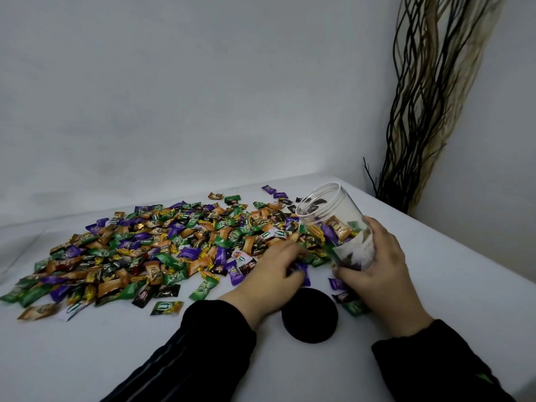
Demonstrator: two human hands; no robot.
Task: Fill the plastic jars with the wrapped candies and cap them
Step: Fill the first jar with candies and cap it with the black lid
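Your right hand (380, 265) gripped the tilted jar (333, 224), partly filled, at the pile's right edge. Your left hand (275, 271) curled over candies (145, 250); whether it clutched any I cannot tell. The black lid (309, 319) lay between your wrists, twigs (420, 111) behind.

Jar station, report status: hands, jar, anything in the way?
Right hand grips tilted jar, partly filled. Left hand on candies at pile edge. Black cap off, between wrists.
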